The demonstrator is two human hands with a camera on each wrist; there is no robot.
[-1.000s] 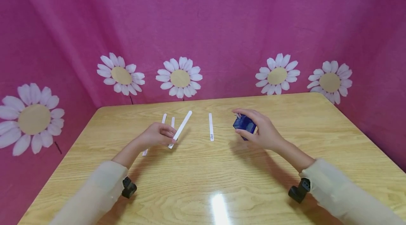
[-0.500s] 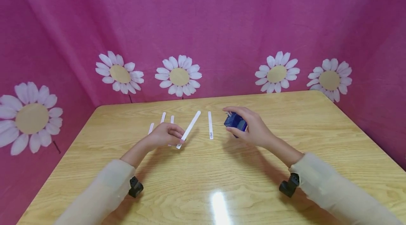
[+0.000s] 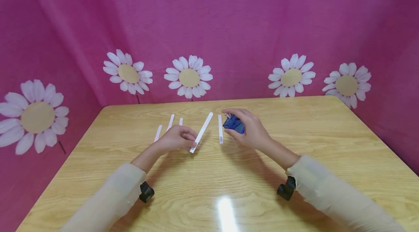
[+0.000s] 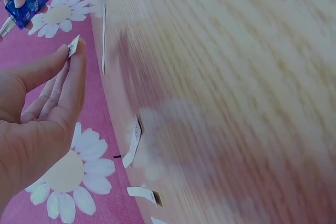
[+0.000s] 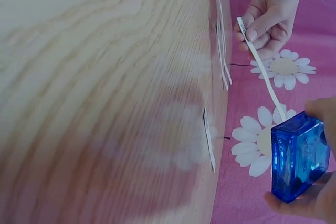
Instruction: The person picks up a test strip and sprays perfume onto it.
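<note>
On the table, three strips lie side by side at the left, partly hidden beneath the left hand in the head view, while a single strip lies to their right, near the middle of the far half. Above the table, a raised strip sits between the left hand's fingers, slanting away rightward with its far end just left of the single strip, and a bottle sits in the right hand, just right of that single strip. Behind the far edge hangs a curtain, which also runs along both sides.
</note>
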